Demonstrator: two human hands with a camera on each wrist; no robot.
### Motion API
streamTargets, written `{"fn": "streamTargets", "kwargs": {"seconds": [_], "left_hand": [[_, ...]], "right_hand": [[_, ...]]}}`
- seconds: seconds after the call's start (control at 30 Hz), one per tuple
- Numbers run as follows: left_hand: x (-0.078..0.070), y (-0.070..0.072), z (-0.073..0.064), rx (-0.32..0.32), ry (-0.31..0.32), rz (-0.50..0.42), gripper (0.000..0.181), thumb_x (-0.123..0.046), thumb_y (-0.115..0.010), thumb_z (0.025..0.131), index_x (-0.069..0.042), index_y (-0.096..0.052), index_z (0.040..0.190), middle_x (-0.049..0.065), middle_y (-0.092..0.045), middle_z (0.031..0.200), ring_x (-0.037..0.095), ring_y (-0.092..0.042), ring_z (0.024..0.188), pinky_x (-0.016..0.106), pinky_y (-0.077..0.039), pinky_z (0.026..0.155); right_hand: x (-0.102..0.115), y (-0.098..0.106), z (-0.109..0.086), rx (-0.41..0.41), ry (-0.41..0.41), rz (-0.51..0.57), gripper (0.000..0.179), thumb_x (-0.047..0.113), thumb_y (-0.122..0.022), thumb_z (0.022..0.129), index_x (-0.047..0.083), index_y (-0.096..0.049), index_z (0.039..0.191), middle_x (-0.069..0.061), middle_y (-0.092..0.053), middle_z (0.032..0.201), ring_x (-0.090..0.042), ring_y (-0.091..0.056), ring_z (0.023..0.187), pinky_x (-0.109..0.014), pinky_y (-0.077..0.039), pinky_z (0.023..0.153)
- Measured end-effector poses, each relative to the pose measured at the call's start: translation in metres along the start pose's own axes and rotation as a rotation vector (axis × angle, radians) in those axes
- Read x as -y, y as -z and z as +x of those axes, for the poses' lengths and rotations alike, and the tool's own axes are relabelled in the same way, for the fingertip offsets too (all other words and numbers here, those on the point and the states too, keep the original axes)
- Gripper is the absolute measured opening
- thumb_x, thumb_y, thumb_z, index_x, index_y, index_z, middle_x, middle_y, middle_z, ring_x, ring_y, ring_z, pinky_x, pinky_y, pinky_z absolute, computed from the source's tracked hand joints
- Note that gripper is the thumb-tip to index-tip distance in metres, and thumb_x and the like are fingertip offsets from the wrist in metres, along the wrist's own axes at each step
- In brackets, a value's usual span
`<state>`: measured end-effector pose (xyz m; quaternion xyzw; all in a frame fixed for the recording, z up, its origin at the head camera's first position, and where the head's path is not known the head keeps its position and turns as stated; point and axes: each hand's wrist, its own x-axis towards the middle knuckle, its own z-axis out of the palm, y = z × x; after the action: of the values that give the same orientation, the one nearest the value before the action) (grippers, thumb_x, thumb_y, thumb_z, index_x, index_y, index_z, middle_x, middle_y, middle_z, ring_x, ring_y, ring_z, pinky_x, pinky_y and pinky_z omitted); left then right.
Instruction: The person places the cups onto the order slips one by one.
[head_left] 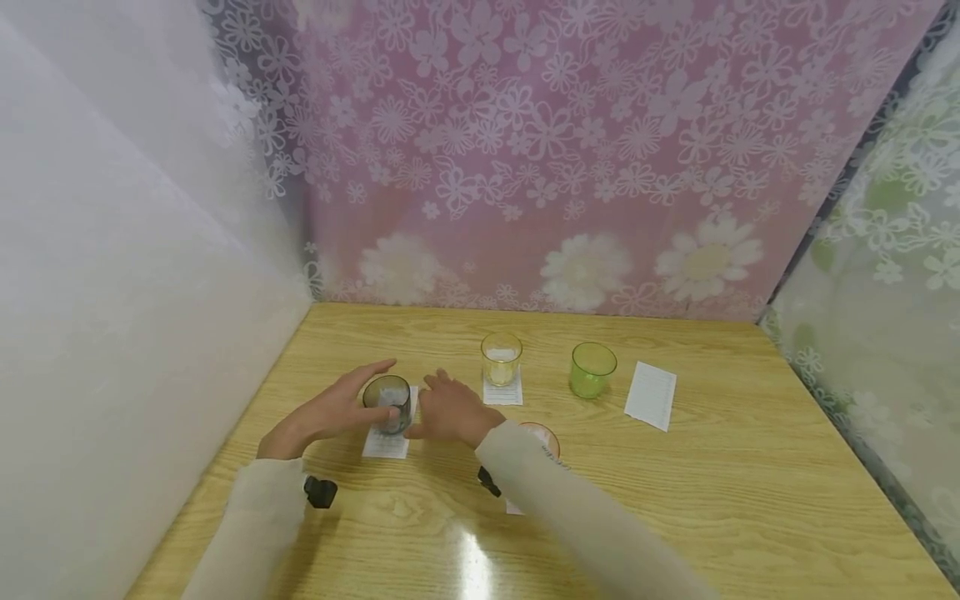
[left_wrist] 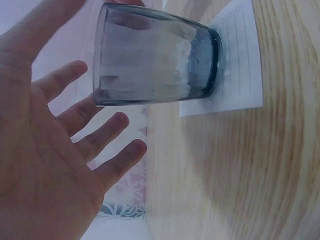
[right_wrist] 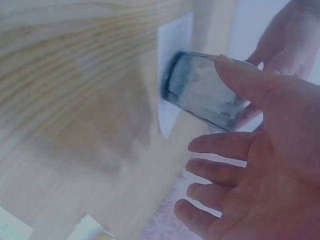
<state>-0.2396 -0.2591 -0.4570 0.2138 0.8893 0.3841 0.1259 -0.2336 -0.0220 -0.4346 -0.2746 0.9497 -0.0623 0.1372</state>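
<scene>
A smoky grey glass (head_left: pixel 388 392) stands upright on a lined paper slip (head_left: pixel 386 447) at the left of the table. My left hand (head_left: pixel 330 410) is around its left side, thumb toward the front and fingers spread; in the left wrist view the fingers of that hand (left_wrist: pixel 55 145) are extended beside the glass. On the other side, my right hand (head_left: pixel 453 410) is close to the glass with its fingers loosely extended. From the right wrist view, the right thumb (right_wrist: pixel 245 80) overlaps the glass; whether it touches cannot be told.
Behind the right hand, a yellow glass (head_left: pixel 501 367) stands on a paper slip (head_left: pixel 504 395). Further right are a green glass (head_left: pixel 591 379) on bare wood and a lined paper (head_left: pixel 651 396). The right forearm partly hides an orange-rimmed glass (head_left: pixel 553 440). Floral curtains border the table.
</scene>
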Motion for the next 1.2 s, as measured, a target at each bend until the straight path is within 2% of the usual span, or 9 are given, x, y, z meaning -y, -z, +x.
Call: {"fn": "streamTargets", "kwargs": {"seconds": [0.1,0.2,0.5,0.63,0.87,1.2], "left_hand": [[-0.004,0.001,0.001,-0.014,-0.011,0.035,0.088,-0.046,-0.072,0.106,-0.012,-0.026,0.174,0.019,-0.029,0.178,0.050,-0.023,0.165,0.076,-0.028,0.126],[-0.008,0.003,0.003,-0.025,-0.014,0.057,0.084,-0.043,-0.070,0.108,-0.011,-0.029,0.173,0.020,-0.032,0.177,0.050,-0.026,0.164,0.076,-0.029,0.126],[-0.023,0.007,0.012,-0.033,0.003,0.070,0.077,-0.050,-0.063,0.110,-0.018,-0.033,0.173,0.015,-0.033,0.177,0.048,-0.025,0.164,0.077,-0.030,0.124],[-0.032,0.008,0.023,-0.028,-0.008,0.080,0.073,-0.048,-0.062,0.111,-0.019,-0.034,0.172,0.013,-0.034,0.177,0.045,-0.027,0.164,0.075,-0.031,0.125],[-0.051,0.006,0.046,0.006,-0.064,0.213,0.067,-0.039,-0.061,0.113,-0.012,-0.038,0.170,0.017,-0.039,0.174,0.046,-0.032,0.162,0.072,-0.031,0.127],[-0.084,-0.003,0.077,0.017,-0.054,0.307,0.062,-0.044,-0.058,0.114,-0.016,-0.043,0.169,0.015,-0.040,0.174,0.044,-0.027,0.165,0.070,-0.024,0.132]], "right_hand": [[-0.003,0.007,-0.005,0.007,0.001,0.030,0.072,0.056,-0.071,0.104,0.009,-0.060,0.156,-0.012,-0.037,0.177,-0.035,-0.024,0.168,-0.052,-0.031,0.134],[-0.008,0.015,-0.011,0.005,0.008,0.031,0.076,0.057,-0.070,0.104,0.012,-0.052,0.163,-0.012,-0.036,0.177,-0.036,-0.023,0.169,-0.053,-0.030,0.134],[-0.030,0.041,-0.023,-0.025,0.027,0.035,0.075,0.053,-0.068,0.107,0.014,-0.046,0.167,-0.014,-0.036,0.177,-0.040,-0.021,0.168,-0.055,-0.028,0.135],[-0.044,0.050,-0.028,-0.035,0.028,0.062,0.074,0.051,-0.067,0.108,0.013,-0.046,0.167,-0.015,-0.033,0.178,-0.042,-0.018,0.169,-0.057,-0.024,0.136],[-0.066,0.060,-0.037,-0.054,0.005,0.127,0.073,0.046,-0.069,0.108,0.011,-0.045,0.167,-0.018,-0.029,0.179,-0.044,-0.013,0.169,-0.063,-0.020,0.135],[-0.098,0.065,-0.048,-0.096,-0.013,0.152,0.073,0.043,-0.069,0.108,0.007,-0.045,0.167,-0.022,-0.028,0.178,-0.048,-0.012,0.168,-0.068,-0.021,0.133]]}}
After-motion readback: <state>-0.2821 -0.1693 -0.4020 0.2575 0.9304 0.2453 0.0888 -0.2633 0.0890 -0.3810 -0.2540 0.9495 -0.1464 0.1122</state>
